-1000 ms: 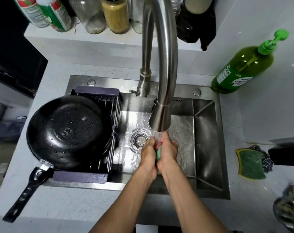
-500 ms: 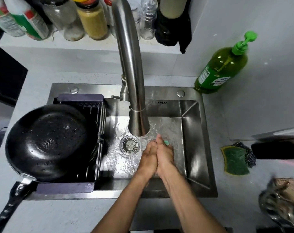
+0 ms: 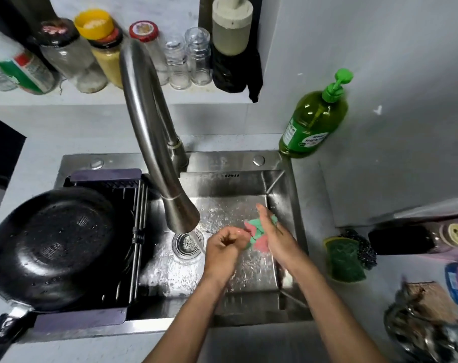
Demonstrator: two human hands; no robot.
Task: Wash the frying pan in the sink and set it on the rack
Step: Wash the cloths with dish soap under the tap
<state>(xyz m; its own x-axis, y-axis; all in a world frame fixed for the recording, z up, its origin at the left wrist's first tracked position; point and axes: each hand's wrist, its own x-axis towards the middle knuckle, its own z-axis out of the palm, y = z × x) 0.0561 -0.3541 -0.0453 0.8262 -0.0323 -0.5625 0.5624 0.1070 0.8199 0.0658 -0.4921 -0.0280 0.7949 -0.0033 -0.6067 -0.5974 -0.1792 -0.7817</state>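
Frying pan [image 3: 52, 247] sits face up on the dark rack [image 3: 133, 231] across the left part of the sink [image 3: 275, 179], lower left of frame; handle [image 3: 2, 334] runs off the bottom-left corner. Droplets show on the pan's inside.

Both hands are over the basin, centre-right. Left hand [image 3: 226, 247]: grip curled, pinching an edge of a pink-and-green cloth [image 3: 259, 233]. Right hand [image 3: 275, 231]: fingers straight and held together, lying against the cloth's right side.

Faucet [image 3: 154, 142] arcs from upper centre down to mid frame, its spout above the drain [image 3: 187, 243], just left of the left hand. Water runs from it; basin floor is wet.

Right of the sink on the pale table [image 3: 419, 153]: green soap pump bottle [image 3: 314, 121] at the sink's upper-right corner, green sponge [image 3: 344, 260] with dark steel wool [image 3: 364, 247] touching it, black item further right, blurred clutter in the lower right.

Shelf [image 3: 118, 98] across the top left holds jars and bottles in a row. Walls are pale grey.
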